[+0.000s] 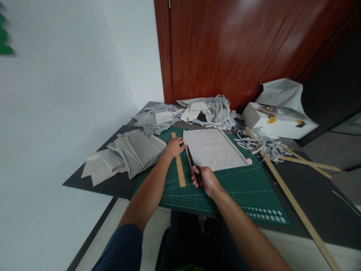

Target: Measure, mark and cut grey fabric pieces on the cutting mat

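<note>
A pale grey piece of cloth [211,148] lies flat on a green cutting mat [225,192]. My right hand [204,180] grips black scissors [191,156], fingers round the handles. The blades point away from me along the cloth's left edge, where a narrow strip runs beside them. My left hand [175,146] is closed at that edge, fingertips on the cloth just past the scissors' tips. Something small and dark shows by those fingertips, too small to name. Partly under my left hand, a wooden ruler [179,169] lies on the mat.
Folded grey cloths [138,150] are stacked at left. Heaps of fabric scraps [211,109] line the back by a wooden door [225,49]. At right are tangled cloth strips [266,145], a long wooden stick [293,201] and a white box [290,126].
</note>
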A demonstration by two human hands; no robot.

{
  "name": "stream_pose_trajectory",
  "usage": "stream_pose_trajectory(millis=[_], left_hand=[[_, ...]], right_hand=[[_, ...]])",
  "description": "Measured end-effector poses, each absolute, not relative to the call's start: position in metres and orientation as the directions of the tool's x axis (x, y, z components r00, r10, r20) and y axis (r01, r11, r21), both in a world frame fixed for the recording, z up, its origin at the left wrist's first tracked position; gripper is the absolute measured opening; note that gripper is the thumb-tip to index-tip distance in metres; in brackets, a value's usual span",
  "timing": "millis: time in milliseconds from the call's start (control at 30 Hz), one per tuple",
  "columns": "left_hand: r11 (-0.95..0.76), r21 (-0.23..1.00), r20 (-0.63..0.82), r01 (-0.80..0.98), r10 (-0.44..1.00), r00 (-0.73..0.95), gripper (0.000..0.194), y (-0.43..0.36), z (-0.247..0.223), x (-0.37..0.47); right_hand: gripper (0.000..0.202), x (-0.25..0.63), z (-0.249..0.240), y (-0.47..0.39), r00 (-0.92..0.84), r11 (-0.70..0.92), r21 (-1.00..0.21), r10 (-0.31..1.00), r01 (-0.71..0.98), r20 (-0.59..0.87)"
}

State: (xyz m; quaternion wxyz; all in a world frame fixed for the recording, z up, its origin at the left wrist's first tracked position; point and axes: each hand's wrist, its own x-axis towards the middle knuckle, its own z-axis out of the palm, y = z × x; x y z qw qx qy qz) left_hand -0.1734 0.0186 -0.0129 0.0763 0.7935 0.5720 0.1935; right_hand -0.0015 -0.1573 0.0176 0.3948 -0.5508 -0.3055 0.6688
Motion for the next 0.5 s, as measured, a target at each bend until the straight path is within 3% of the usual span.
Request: stream_pose_trajectory(millis=[500], left_hand=[[-0.362,0.325,0.246,0.874,0.924,0.292,0.031,0.0202,-0.0146,-0.1748]], right_hand=[[0.023,-0.0066,0.0103,-0.1513,-0.037,-0.48,-0.858,0.876,-0.183,-0.482]])
